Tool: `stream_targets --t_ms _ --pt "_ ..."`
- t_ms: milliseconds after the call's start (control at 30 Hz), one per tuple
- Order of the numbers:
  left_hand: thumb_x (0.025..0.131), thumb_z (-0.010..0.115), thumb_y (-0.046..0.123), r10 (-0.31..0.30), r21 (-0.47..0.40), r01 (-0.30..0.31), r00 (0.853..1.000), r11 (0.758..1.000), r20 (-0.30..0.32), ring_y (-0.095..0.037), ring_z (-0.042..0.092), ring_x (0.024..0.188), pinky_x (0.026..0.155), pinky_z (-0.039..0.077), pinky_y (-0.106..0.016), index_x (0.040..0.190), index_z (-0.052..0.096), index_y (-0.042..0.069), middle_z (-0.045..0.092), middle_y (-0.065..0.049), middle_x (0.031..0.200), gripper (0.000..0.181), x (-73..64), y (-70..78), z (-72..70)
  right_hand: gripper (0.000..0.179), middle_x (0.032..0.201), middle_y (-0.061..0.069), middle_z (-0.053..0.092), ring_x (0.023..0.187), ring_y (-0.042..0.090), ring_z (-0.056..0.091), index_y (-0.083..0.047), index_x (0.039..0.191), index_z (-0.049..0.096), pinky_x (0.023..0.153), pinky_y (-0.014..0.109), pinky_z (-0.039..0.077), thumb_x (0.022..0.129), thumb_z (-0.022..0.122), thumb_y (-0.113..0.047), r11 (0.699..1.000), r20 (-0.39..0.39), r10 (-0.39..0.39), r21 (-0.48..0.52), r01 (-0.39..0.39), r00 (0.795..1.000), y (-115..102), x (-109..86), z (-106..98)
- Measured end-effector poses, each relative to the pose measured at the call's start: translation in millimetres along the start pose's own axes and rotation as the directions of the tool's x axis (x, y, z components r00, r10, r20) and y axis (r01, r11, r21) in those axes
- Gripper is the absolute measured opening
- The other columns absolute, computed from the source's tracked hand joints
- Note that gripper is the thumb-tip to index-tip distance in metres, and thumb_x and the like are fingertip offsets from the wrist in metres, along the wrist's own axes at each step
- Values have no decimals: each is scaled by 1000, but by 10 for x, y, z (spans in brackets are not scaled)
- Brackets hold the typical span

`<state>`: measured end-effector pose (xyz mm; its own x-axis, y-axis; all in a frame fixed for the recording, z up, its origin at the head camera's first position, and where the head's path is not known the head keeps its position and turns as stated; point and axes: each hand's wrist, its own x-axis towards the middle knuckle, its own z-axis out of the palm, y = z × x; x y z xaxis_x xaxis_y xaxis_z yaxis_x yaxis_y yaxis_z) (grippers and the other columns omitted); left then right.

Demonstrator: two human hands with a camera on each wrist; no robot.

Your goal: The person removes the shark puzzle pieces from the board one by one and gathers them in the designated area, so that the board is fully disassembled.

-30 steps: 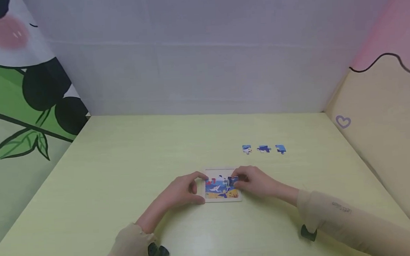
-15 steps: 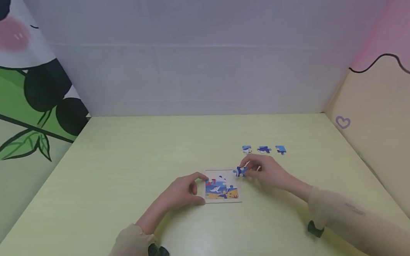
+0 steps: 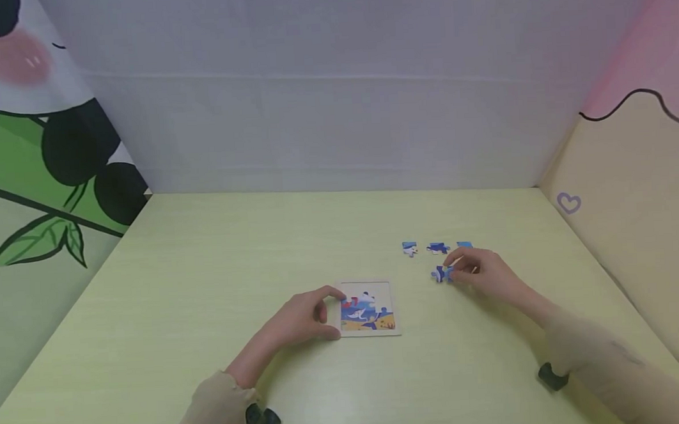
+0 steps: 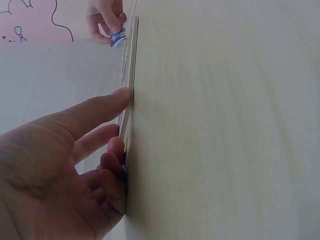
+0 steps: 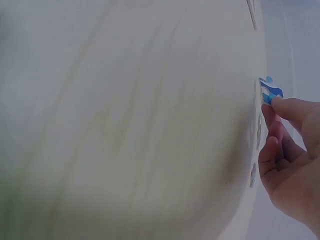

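My right hand [image 3: 487, 273] pinches a blue-and-white puzzle piece [image 3: 441, 274] between thumb and fingertips, just in front of a row of loose pieces. The right wrist view shows the same puzzle piece [image 5: 271, 92] at the thumb tip. My left hand [image 3: 304, 315] holds the left edge of a shallow puzzle tray [image 3: 397, 318], thumb by the near corner and index finger farther up. In the left wrist view the tray [image 4: 133, 65] appears edge-on against the thumb. Joined pieces showing a white dolphin and sandy seabed fill its lower and left part; its upper and right part shows bare backing.
Beyond the right hand lie a puzzle piece with a white shape [image 3: 410, 249], a dark blue piece [image 3: 437, 248] and a light blue piece [image 3: 465, 244], the last partly hidden by fingers. A grey back wall [image 3: 335, 129] and printed side panels border the pale yellow table [image 3: 232, 256].
My right hand has lifted the puzzle piece off the right part of the tray and carried it right and away, toward the loose pieces. The left hand and tray have stayed put.
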<state>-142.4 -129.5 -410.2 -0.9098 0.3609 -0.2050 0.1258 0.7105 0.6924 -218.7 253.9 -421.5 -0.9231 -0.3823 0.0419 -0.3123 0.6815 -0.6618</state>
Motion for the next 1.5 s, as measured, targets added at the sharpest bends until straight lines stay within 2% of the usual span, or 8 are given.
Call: stream_targets --t_ms 233,433,967,1200,1300,1500 --pt "75 84 18 -20 1 20 1000 1000 -6 -14 49 71 64 38 -28 129 60 23 54 -1 78 59 -13 -9 -4 14 94 1 72 82 6 60 -17 106 69 74 21 48 92 69 -15 999 -26 0 -35 -1 1000 362 -77 -195" --pt "76 84 18 -24 -1 24 1000 1000 -4 -15 49 71 64 38 -28 129 60 23 55 0 78 59 -16 -25 -9 18 96 4 67 83 5 56 -13 111 70 73 19 47 93 68 -16 1000 -13 12 8 -12 1000 524 -83 -293" --pt "77 83 19 -33 18 34 999 999 -12 -15 49 72 66 39 -28 130 59 24 55 0 79 58 9 -32 -55 24 102 5 67 86 5 53 -12 116 70 75 18 45 93 68 -21 1000 51 13 -24 -12 999 540 -14 -377" --pt "77 84 19 -17 -6 17 1000 1000 -5 -15 50 73 67 39 -29 131 59 23 55 -1 80 59 15 -49 -49 27 103 6 67 86 5 54 -11 117 69 75 19 46 93 69 -24 998 56 58 -27 -57 997 535 -29 -391" --pt "76 84 19 -18 -15 18 1000 1000 -1 -15 50 72 66 39 -29 130 59 22 55 -2 80 59 9 -40 -38 32 104 8 67 87 6 55 -10 120 68 74 20 48 93 69 -26 997 58 72 5 -73 996 518 -41 -390" --pt "76 84 18 -18 -13 18 1000 1000 7 -15 50 72 66 39 -28 130 60 22 55 -1 79 60 -1 -27 -17 33 107 11 67 87 5 55 -7 122 67 72 20 48 93 69 -23 999 -14 50 2 -50 999 354 -12 -304"
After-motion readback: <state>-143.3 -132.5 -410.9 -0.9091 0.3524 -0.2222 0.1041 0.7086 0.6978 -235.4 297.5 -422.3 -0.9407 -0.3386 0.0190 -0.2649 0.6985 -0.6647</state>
